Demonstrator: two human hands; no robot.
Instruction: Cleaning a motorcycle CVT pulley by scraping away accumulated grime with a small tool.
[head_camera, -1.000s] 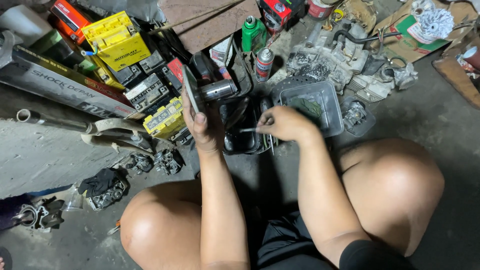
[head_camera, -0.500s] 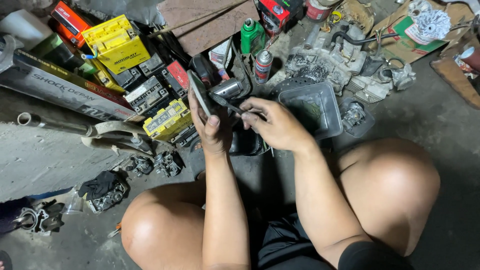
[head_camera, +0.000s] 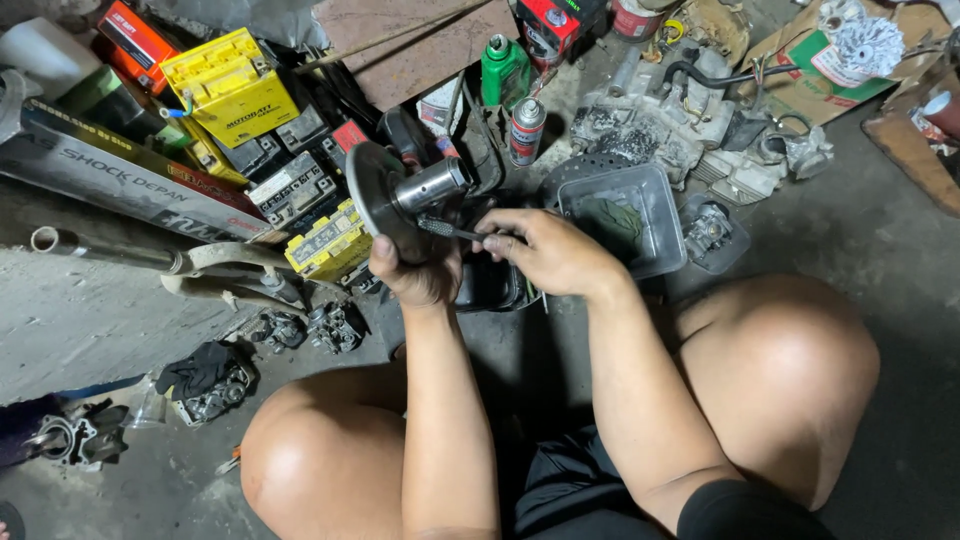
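Since the earlier frames both hands have come up and closer to the camera: the pulley (head_camera: 385, 200) now sits higher and tilted, disc edge-on to the left, its shiny hub (head_camera: 432, 186) pointing up-right, and the right hand has shifted from over the tray to just beside the hub. Left hand (head_camera: 415, 272) clenched around the pulley's lower rim, holding it clear of the floor, fingers wrapped behind the disc. Right hand (head_camera: 548, 252) grasps a thin dark tool (head_camera: 447, 230), tip touching the pulley at the base of the hub; can't tell what kind of tool. Clear plastic tray (head_camera: 640, 195) lies on the floor just right of the right hand, a dark greenish rag inside. Dark container (head_camera: 492, 285) on the floor below the hands, mostly hidden. Spray can (head_camera: 526, 130) and green bottle (head_camera: 502, 68) stand upright behind the pulley. Yellow battery (head_camera: 232, 85) and a smaller yellow-topped battery (head_camera: 325, 242) to the left, among other boxes. Engine parts (head_camera: 655, 115) piled behind the tray. Carburetors (head_camera: 305, 328) on the floor left of the left forearm. Both knees bare, either side of the arms.
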